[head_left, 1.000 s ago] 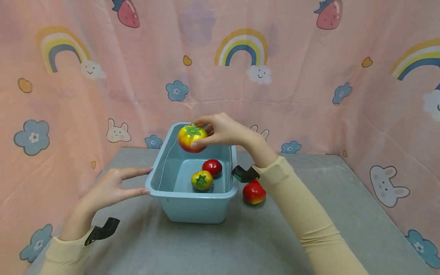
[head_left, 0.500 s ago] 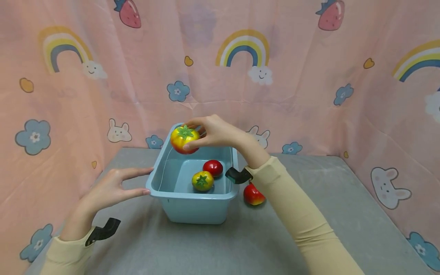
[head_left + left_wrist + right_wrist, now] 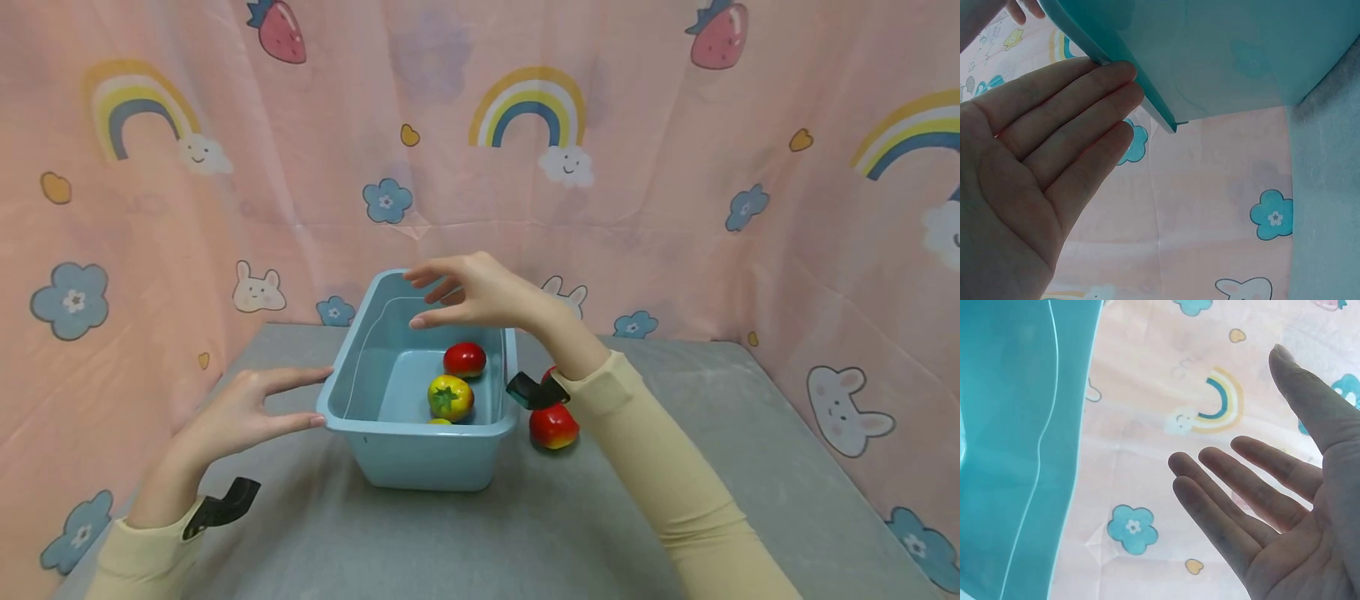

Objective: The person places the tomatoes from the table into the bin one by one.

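A pale blue plastic basin (image 3: 427, 454) stands on the grey table. My left hand (image 3: 232, 417) touches its left rim; in the left wrist view, the straight fingers (image 3: 1085, 106) lie against the rim. Above the basin's far part, my right hand (image 3: 480, 292) hovers with spread, loosely bent fingers and nothing in them. Inside lie a shiny red fruit (image 3: 464, 359) and a yellow-and-red toy tomato (image 3: 451, 397) with a green leafy top. Another yellow piece (image 3: 439, 421) is mostly hidden behind the near rim.
Beside the basin's right wall, a red-and-yellow fruit (image 3: 555, 427) rests on the grey tabletop (image 3: 450, 542). Behind it is another red fruit (image 3: 551, 372), largely covered by the right cuff and a black wrist mount (image 3: 537, 391). A pink printed curtain (image 3: 637, 208) encloses the table.
My right hand has moved left, then let go of the toy tomato, which has dropped into the basin; the hand has drawn back slightly right. The left hand has stayed at the rim.
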The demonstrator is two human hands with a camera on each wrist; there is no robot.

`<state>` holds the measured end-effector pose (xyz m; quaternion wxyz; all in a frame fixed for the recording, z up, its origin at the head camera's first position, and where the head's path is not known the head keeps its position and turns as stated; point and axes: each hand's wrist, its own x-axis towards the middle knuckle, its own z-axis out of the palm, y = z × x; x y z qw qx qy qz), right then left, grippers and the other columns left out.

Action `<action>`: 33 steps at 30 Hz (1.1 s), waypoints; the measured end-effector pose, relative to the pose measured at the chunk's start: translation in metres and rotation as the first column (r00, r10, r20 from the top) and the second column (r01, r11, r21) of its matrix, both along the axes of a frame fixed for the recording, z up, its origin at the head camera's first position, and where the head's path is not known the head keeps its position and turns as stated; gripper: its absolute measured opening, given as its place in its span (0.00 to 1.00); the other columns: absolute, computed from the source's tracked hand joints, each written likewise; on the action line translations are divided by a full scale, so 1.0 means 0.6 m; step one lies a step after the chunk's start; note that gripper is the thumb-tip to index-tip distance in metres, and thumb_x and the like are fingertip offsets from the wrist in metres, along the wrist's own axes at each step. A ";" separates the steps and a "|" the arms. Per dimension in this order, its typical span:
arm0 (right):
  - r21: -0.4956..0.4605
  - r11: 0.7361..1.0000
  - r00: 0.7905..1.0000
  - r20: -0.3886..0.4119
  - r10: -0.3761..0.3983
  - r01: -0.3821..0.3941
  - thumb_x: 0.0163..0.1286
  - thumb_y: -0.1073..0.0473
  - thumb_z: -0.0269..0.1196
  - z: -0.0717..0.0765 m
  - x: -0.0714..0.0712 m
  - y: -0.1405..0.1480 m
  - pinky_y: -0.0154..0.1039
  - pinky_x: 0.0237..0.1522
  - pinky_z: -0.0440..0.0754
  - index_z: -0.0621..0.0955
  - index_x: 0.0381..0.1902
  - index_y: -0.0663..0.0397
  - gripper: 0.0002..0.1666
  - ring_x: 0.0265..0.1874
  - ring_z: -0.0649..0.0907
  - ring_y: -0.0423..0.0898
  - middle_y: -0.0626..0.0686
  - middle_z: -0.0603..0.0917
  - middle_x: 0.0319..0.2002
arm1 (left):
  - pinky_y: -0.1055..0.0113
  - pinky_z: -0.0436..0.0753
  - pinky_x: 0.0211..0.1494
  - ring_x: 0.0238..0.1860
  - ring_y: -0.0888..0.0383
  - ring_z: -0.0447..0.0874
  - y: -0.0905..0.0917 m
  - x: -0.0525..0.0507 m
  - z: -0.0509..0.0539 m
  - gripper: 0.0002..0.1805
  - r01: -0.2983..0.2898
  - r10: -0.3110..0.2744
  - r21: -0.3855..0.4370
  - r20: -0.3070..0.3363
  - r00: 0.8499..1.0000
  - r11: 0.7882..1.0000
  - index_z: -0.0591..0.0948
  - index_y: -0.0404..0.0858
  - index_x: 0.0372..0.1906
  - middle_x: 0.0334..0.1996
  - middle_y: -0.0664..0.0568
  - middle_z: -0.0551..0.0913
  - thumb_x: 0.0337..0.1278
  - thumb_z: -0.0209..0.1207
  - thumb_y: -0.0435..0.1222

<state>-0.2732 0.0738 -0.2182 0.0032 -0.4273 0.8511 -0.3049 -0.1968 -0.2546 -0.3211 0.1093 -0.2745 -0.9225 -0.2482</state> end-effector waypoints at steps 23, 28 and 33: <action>-0.075 0.996 0.997 -0.065 -0.051 0.046 0.58 0.50 0.70 -0.028 0.017 0.073 0.42 0.47 0.83 0.78 0.57 0.51 0.30 0.48 0.85 0.44 0.51 0.82 0.54 | 0.73 0.77 0.52 0.55 0.64 0.79 0.000 0.001 0.001 0.30 0.009 -0.009 -0.002 -0.003 1.000 1.000 0.78 0.51 0.60 0.54 0.61 0.81 0.48 0.68 0.49; -0.081 0.994 0.996 -0.055 -0.076 0.072 0.57 0.50 0.70 -0.036 0.019 0.089 0.44 0.46 0.83 0.78 0.58 0.51 0.30 0.48 0.85 0.45 0.52 0.82 0.55 | 0.75 0.76 0.53 0.55 0.65 0.79 0.000 0.001 0.000 0.30 0.005 -0.005 -0.001 0.001 1.000 1.000 0.77 0.53 0.60 0.54 0.61 0.81 0.49 0.68 0.49; -0.090 0.991 0.995 -0.025 -0.100 0.097 0.58 0.51 0.70 -0.046 0.020 0.103 0.43 0.46 0.83 0.77 0.59 0.51 0.31 0.48 0.84 0.45 0.52 0.82 0.55 | 0.75 0.76 0.53 0.56 0.66 0.78 0.000 0.003 0.000 0.30 0.000 0.000 0.001 0.013 1.000 1.000 0.77 0.54 0.61 0.55 0.62 0.81 0.49 0.68 0.50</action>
